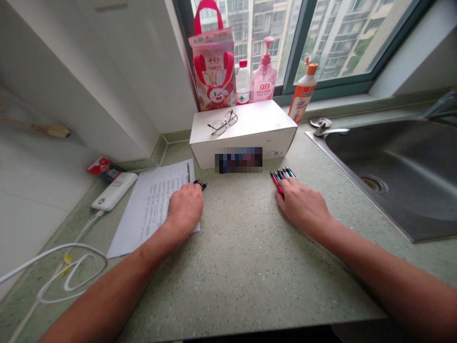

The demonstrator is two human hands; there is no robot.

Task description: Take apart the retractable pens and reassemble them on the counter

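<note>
My left hand (184,207) is closed in a fist on the greenish countertop (243,257), gripping a few pens (200,183) whose dark tips stick out past the knuckles. It rests on the edge of a printed paper sheet (152,205). My right hand (302,204) lies fingers down over a bunch of several coloured pens (282,175), whose red, blue and green ends fan out beyond the fingertips. Both hands sit just in front of a white cardboard box (246,131).
A pair of glasses (223,123) lies on the box. Behind it stand a red gift bag (213,71), a water bottle (243,83), a pink pump bottle (264,76) and an orange-capped bottle (303,93). A steel sink (400,171) is at right. A power bank (114,191) and white cable (64,271) lie left.
</note>
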